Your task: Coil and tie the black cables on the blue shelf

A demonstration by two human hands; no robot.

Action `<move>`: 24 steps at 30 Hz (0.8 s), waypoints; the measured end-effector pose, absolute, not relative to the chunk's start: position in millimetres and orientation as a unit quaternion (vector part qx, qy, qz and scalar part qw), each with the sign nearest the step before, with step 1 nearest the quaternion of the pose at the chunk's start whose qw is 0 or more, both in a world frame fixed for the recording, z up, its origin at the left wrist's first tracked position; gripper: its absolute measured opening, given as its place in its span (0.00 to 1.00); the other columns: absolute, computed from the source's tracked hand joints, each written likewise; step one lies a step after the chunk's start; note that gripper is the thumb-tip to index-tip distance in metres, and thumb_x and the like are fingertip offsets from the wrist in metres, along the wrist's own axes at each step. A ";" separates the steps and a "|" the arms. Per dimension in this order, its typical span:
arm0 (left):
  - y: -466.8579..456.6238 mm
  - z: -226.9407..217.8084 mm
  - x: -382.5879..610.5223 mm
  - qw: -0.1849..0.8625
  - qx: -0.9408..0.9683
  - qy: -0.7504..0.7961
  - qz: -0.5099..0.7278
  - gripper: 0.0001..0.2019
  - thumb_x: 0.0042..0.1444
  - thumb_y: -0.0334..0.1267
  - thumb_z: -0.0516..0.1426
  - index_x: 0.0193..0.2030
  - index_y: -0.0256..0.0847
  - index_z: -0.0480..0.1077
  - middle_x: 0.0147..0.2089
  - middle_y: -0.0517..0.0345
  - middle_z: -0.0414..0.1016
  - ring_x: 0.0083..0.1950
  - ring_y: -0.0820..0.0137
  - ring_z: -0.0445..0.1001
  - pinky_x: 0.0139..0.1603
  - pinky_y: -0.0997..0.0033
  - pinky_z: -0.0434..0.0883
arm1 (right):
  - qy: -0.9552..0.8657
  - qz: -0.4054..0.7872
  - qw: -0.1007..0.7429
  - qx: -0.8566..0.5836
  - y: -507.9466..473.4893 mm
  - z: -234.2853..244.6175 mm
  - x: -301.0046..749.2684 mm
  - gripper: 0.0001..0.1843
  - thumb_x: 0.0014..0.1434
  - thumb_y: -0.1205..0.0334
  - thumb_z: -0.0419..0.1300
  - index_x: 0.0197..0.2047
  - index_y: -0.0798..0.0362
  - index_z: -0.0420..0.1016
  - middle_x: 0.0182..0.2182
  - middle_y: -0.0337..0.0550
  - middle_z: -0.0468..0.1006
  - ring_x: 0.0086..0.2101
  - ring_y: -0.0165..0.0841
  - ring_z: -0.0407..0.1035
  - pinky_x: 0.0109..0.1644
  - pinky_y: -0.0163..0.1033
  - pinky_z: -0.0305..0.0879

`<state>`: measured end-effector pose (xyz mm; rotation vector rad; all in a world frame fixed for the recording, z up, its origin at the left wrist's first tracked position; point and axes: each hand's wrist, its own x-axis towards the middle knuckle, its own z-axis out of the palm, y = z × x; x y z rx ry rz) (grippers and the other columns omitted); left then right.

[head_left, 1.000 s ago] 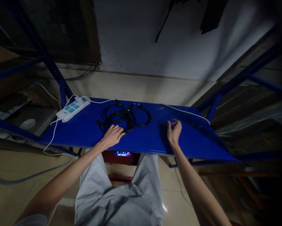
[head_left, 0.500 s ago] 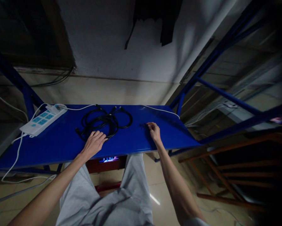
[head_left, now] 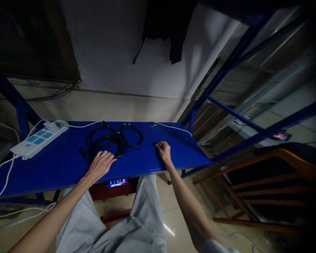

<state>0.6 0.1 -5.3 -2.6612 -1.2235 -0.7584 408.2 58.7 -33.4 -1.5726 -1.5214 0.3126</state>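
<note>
Black cables (head_left: 112,139) lie in loose overlapping coils on the blue table (head_left: 144,158), connectors at their ends. My left hand (head_left: 102,164) is at the near edge of the coils, fingers bent and close together, touching a cable loop where finger and thumb meet. To the right, apart from the cables, my right hand (head_left: 163,150) is low over the tabletop with fingertips pinched together. A small dark bit shows at those fingertips, too blurred to name.
A white power strip (head_left: 39,141) with blue sockets lies at the left, its white cord along the table's back edge. Blue frame bars (head_left: 232,113) rise at the right. A wooden chair (head_left: 271,193) stands on the right. Below the table edge a lit screen (head_left: 116,183) shows.
The whole view has shifted slightly. My right hand has closed in over the small dark bits that lay beside its fingertips. My left hand has stayed at the cables.
</note>
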 end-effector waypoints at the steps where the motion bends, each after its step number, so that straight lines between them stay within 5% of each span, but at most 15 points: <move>1: 0.1 -5.3 0.6 0.058 -0.878 -0.403 -0.251 0.11 0.71 0.40 0.50 0.39 0.42 0.70 0.36 0.53 0.73 0.41 0.61 0.68 0.46 0.58 0.62 | -0.604 0.132 0.455 -0.640 58.7 -33.3 408.5 0.15 0.56 0.48 0.62 0.30 0.52 0.77 0.29 0.45 0.72 0.31 0.36 0.65 0.39 0.42 0.62; 13: -2.6 2.9 2.0 0.071 -0.875 -0.409 -0.250 0.11 0.71 0.39 0.49 0.38 0.42 0.69 0.36 0.52 0.72 0.42 0.61 0.67 0.46 0.58 0.62 | -0.462 0.134 0.612 -0.628 61.6 -34.9 421.7 0.23 0.51 0.40 0.64 0.31 0.54 0.75 0.30 0.43 0.75 0.34 0.36 0.67 0.42 0.41 0.64; 24: -5.6 2.9 -2.2 0.090 -0.866 -0.408 -0.275 0.12 0.71 0.38 0.49 0.39 0.41 0.71 0.36 0.52 0.72 0.40 0.63 0.65 0.46 0.59 0.62 | -0.270 0.310 0.757 -0.507 61.4 -6.2 447.7 0.25 0.44 0.44 0.70 0.28 0.50 0.60 0.26 0.35 0.68 0.26 0.27 0.64 0.30 0.33 0.63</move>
